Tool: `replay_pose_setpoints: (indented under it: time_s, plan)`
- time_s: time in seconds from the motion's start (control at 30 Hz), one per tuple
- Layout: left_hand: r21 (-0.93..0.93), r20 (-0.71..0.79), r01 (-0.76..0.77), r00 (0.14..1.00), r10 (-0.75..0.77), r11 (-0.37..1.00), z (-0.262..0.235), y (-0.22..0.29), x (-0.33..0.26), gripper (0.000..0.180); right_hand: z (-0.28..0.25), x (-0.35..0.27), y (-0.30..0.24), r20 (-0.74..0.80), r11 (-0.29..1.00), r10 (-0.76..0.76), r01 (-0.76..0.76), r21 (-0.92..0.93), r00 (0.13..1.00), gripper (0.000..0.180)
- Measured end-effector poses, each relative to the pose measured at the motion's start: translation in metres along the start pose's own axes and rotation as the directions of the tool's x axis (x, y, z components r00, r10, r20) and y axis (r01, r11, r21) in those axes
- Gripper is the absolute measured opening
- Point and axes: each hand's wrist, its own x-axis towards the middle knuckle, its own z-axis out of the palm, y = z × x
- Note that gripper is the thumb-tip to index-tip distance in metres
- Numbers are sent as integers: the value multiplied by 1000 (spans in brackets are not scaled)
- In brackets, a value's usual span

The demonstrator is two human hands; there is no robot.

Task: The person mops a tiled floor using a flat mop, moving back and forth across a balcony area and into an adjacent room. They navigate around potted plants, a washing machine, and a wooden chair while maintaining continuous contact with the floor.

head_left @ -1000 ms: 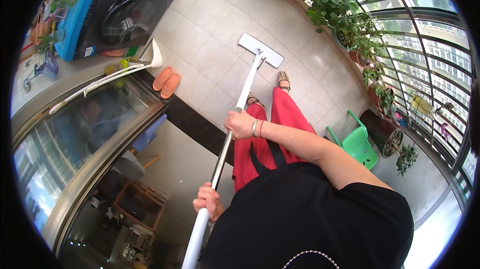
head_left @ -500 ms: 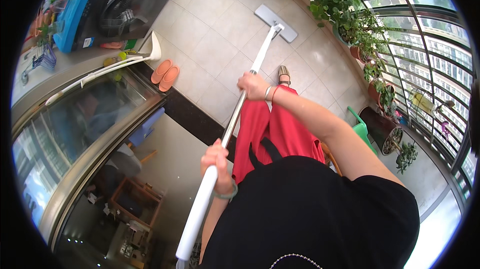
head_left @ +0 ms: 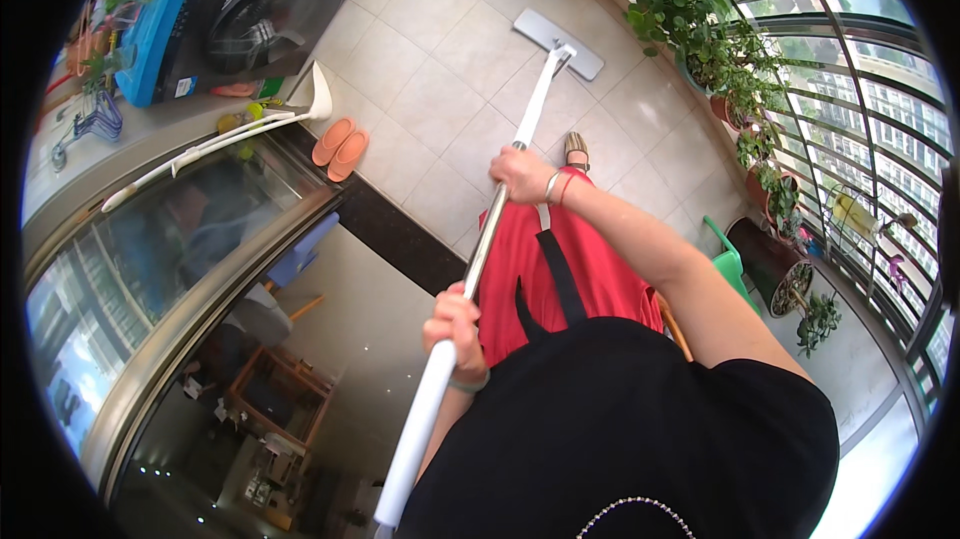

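Note:
Both my hands grip a long flat mop (head_left: 487, 246), its pole slanting from the lower middle up to the right. My left hand (head_left: 455, 332) is wrapped round the pole at the top of its white handle sleeve. Farther along, my right hand (head_left: 522, 174) closes round the pole where the metal meets the white lower section. The grey rectangular mop head (head_left: 559, 44) lies flat on the pale floor tiles (head_left: 440, 104), ahead of my foot (head_left: 576, 151).
Potted plants (head_left: 680, 14) line the barred window on the right, with a green plastic chair (head_left: 732, 264) nearer. On the left are a dark washing machine (head_left: 270, 24), orange slippers (head_left: 340, 149), a white long-handled tool (head_left: 220, 146) and a glass sliding door (head_left: 190, 229).
My hands and the mop pole have shifted slightly right in view. The mop head is a little farther right and at a flatter angle. Both hands keep their grip.

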Motion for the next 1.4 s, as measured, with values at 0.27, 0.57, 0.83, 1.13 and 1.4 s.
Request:
replay_pose_setpoints:
  time_s: [0.27,0.57,0.83,1.13,1.4]
  plan:
    - [18,124,65,990,-67,998,31,-15,30,19,-33,7,51,-69,986,111,-118,-119,991,10]
    - [145,-140,152,981,-132,978,-89,105,-68,22,88,-27,-145,178,981,-13,-22,193,984,12]
    - [196,347,-227,926,149,954,-10,108,-4,18,9,-57,-118,44,975,89,-96,199,995,15]
    - [-158,649,31,757,80,987,161,59,-3,21,-52,-236,1,-351,885,452,-362,293,820,6]
    - [-308,875,108,422,237,945,312,24,-48,28,-70,-363,63,-720,823,560,-379,424,410,17]
